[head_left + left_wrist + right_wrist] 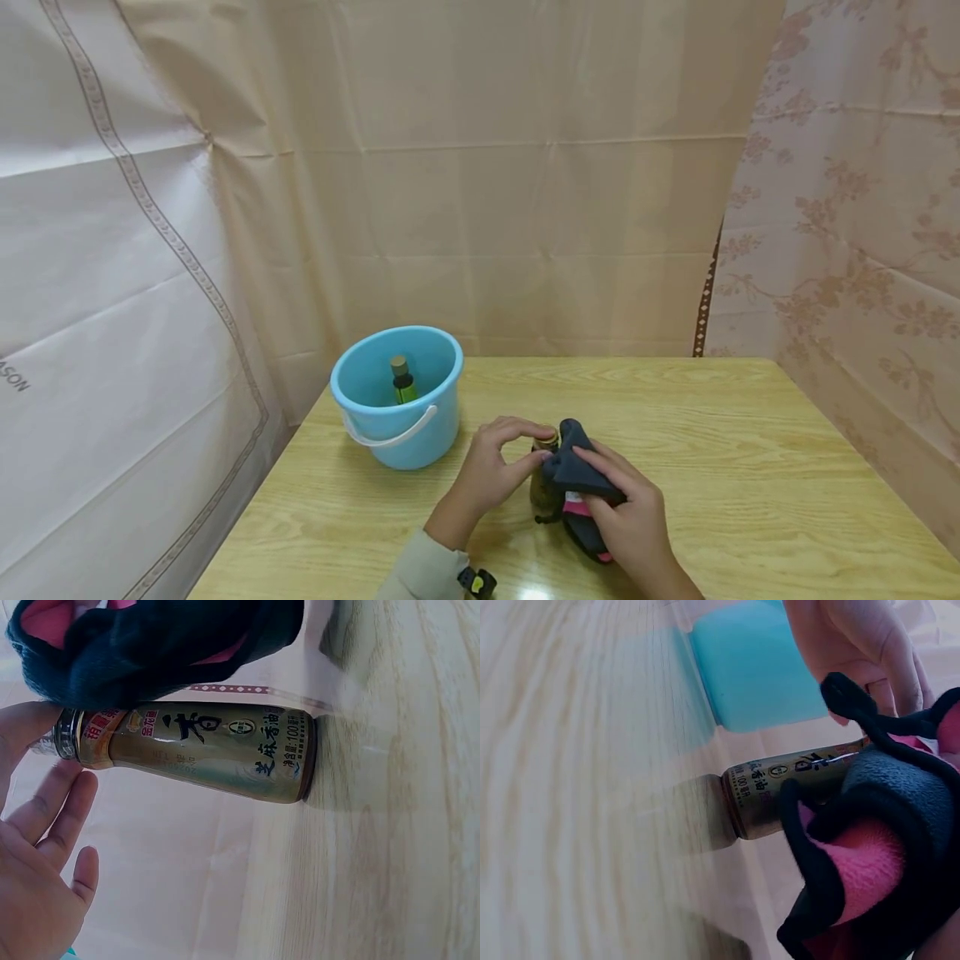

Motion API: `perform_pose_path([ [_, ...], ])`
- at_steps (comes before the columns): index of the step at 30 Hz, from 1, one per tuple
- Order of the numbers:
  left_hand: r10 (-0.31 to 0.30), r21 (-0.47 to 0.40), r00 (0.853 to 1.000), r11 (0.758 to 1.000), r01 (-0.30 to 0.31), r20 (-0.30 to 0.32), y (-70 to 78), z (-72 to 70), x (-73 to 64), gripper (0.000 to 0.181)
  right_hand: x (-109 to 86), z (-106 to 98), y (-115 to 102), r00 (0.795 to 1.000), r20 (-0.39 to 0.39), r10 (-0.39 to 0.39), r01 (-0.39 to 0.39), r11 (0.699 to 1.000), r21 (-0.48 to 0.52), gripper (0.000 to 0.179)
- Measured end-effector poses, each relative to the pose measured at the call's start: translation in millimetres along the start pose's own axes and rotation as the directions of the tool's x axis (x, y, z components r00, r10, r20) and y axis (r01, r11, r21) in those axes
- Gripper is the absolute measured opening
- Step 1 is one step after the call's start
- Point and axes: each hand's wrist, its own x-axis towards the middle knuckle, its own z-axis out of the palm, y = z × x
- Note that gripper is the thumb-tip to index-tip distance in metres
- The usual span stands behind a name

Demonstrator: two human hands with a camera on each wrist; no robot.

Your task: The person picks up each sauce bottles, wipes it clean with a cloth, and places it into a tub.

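Observation:
A small sesame oil bottle point(544, 497) with a gold label point(217, 750) stands upright on the wooden table. Its cap and neck are pinched between the thumb and fingers of my left hand point(491, 462). My right hand point(636, 515) grips a bunched dark grey cloth point(579, 469) with a pink inside point(866, 862) and black edging. The cloth lies against the right side of the bottle and covers part of it in the right wrist view. Fingertips of my right hand are partly hidden behind the folds.
A light blue bucket point(420, 446) with a white handle point(397, 435) stands at the table's back left. Inside it is a dark bottle point(403, 385) with a green label. Beige and floral curtains point(525, 183) hang round the wooden table point(720, 467).

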Motion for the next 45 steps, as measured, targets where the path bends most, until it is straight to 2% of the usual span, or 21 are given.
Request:
perform_pose_path([
  [6, -0.029, -0.012, 0.999, 1.0, 0.029, 0.017, 0.0, -0.2, -0.4, 0.022, 0.3, -1.5, -3.4, 0.999, -0.045, -0.005, 0.006, 1.0, 0.011, 0.051],
  [12, -0.014, -0.009, 1.0, 1.0, 0.014, 0.017, -1.0, 0.0, 0.7, 0.023, 1.1, -0.4, 0.8, 0.999, 0.045, -0.011, 0.01, 0.999, 0.04, 0.047],
  [19, -0.015, -0.009, 1.0, 1.0, 0.015, 0.025, 0.2, -0.4, 0.9, 0.024, 0.7, -0.2, 4.5, 0.992, 0.123, 0.024, -0.027, 1.0, 0.017, 0.048],
  [27, 0.001, -0.003, 1.0, 1.0, -0.001, 0.015, -1.8, 0.4, -0.1, 0.024, 1.9, -1.9, 2.1, 0.987, 0.149, 0.066, -0.065, 0.998, -0.009, 0.052],
  [36, -0.02, 0.007, 1.0, 1.0, 0.02, 0.019, -1.4, -0.9, -1.3, 0.024, 1.5, -2.0, 3.4, 0.986, 0.151, 0.07, -0.064, 0.997, -0.048, 0.058],
  [45, -0.034, 0.022, 0.999, 0.999, 0.033, 0.024, -0.5, -0.7, -1.7, 0.025, 0.9, -2.3, 0.5, 0.984, 0.146, 0.106, -0.102, 0.994, -0.033, 0.061],
])
